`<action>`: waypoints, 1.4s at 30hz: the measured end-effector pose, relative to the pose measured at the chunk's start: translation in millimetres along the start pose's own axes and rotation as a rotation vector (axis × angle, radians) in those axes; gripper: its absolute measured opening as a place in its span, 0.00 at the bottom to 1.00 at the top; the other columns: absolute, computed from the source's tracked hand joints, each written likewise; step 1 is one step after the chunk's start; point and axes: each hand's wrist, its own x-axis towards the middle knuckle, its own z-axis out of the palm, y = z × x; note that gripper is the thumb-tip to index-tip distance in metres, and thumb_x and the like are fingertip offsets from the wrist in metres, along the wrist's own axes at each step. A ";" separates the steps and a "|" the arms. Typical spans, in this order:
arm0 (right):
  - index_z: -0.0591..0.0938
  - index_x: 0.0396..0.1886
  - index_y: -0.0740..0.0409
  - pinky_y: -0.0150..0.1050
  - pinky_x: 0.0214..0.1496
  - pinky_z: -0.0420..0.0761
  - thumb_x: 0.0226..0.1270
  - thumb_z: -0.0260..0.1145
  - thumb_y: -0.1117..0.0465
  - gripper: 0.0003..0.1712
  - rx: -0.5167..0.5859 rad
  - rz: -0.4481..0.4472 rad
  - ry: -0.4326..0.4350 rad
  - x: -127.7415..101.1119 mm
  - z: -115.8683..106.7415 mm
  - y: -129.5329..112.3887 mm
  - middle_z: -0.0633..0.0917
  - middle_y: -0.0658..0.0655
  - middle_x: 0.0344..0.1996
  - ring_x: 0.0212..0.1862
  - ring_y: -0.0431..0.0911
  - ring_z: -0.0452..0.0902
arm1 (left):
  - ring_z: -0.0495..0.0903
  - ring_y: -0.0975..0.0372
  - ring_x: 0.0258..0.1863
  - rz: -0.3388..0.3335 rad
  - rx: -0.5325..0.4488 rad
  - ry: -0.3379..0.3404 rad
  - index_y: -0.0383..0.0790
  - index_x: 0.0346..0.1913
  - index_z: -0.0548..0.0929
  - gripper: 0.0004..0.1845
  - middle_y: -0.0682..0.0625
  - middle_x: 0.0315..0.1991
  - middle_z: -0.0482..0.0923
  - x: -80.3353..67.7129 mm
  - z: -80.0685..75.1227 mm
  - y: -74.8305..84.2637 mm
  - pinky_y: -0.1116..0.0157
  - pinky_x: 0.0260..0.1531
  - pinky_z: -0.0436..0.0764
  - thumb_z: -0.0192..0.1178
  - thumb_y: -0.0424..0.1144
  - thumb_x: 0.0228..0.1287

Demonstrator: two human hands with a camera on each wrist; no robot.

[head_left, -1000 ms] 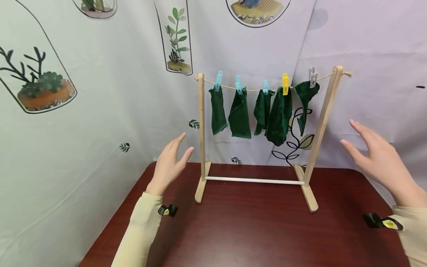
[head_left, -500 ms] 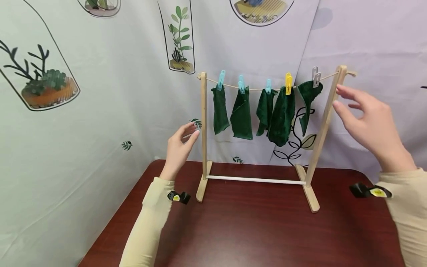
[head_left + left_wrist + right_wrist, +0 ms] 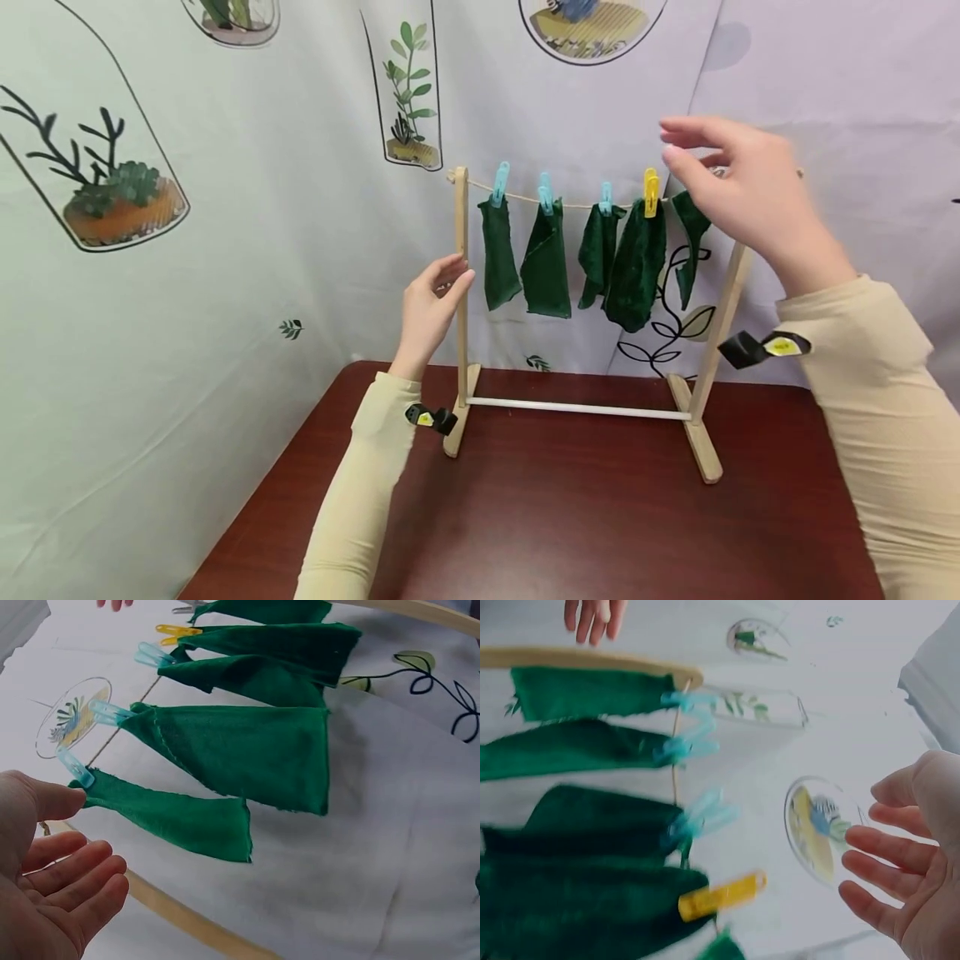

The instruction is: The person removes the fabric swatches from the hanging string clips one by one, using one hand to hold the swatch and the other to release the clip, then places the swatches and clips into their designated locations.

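Here I am with my left hand (image 3: pixel 431 312) at the left post of the pale wooden rack (image 3: pixel 462 218), thumb and fingers apart, holding nothing; whether it touches the post, I can't tell. My right hand (image 3: pixel 757 183) is high at the right end, fingers parted from the thumb, bare too, near the yellow plastic clothespin (image 3: pixel 651 193) but clear of it. And there, between the posts, five dark-green cloth pieces (image 3: pixel 547 268) hang along the thin beige line (image 3: pixel 520 197) above the glossy reddish-brown table (image 3: pixel 600 517).
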 end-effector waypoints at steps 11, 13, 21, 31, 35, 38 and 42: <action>0.75 0.72 0.48 0.52 0.64 0.74 0.78 0.57 0.48 0.26 0.045 -0.026 -0.163 38.9 36.6 -32.2 0.81 0.54 0.63 0.61 0.53 0.78 | 0.83 0.56 0.53 0.006 0.005 -0.001 0.35 0.61 0.82 0.22 0.43 0.54 0.84 17.7 16.5 7.0 0.60 0.55 0.80 0.66 0.44 0.70; 0.75 0.72 0.50 0.51 0.64 0.74 0.78 0.57 0.49 0.27 0.059 -0.019 -0.186 45.5 44.9 -35.0 0.81 0.54 0.63 0.61 0.52 0.78 | 0.84 0.55 0.52 0.008 0.010 0.002 0.34 0.60 0.82 0.22 0.42 0.53 0.84 20.8 19.0 8.0 0.60 0.55 0.80 0.66 0.43 0.70; 0.73 0.72 0.55 0.49 0.66 0.74 0.79 0.55 0.52 0.27 0.044 -0.025 -0.298 64.0 77.1 -46.1 0.80 0.58 0.64 0.63 0.53 0.77 | 0.84 0.55 0.52 0.007 0.058 0.003 0.32 0.60 0.81 0.22 0.42 0.52 0.85 27.4 27.7 13.1 0.62 0.54 0.81 0.66 0.42 0.70; 0.73 0.71 0.62 0.49 0.66 0.73 0.78 0.57 0.55 0.27 0.010 -0.028 -0.401 82.2 109.1 -46.7 0.78 0.62 0.65 0.65 0.54 0.75 | 0.86 0.55 0.47 -0.015 0.094 0.068 0.32 0.57 0.83 0.20 0.41 0.49 0.86 34.7 39.3 13.6 0.63 0.50 0.82 0.65 0.42 0.70; 0.71 0.72 0.63 0.49 0.67 0.72 0.78 0.57 0.55 0.29 0.016 -0.003 -0.444 87.0 116.9 -46.9 0.77 0.63 0.66 0.66 0.54 0.73 | 0.86 0.55 0.46 -0.021 0.102 0.090 0.32 0.56 0.84 0.19 0.41 0.49 0.86 37.3 42.8 14.1 0.62 0.49 0.83 0.65 0.43 0.71; 0.70 0.73 0.64 0.49 0.67 0.72 0.77 0.58 0.54 0.30 0.019 0.014 -0.473 90.4 121.3 -48.2 0.76 0.63 0.66 0.67 0.54 0.72 | 0.86 0.55 0.46 -0.018 0.118 0.105 0.32 0.56 0.84 0.18 0.41 0.48 0.86 40.3 44.0 15.7 0.62 0.48 0.84 0.64 0.42 0.72; 0.70 0.73 0.64 0.49 0.67 0.72 0.77 0.59 0.54 0.31 0.019 0.037 -0.494 94.7 125.0 -49.3 0.76 0.64 0.66 0.67 0.54 0.72 | 0.86 0.56 0.45 -0.024 0.122 0.116 0.32 0.56 0.84 0.18 0.41 0.47 0.87 44.5 44.2 18.7 0.61 0.46 0.83 0.63 0.42 0.72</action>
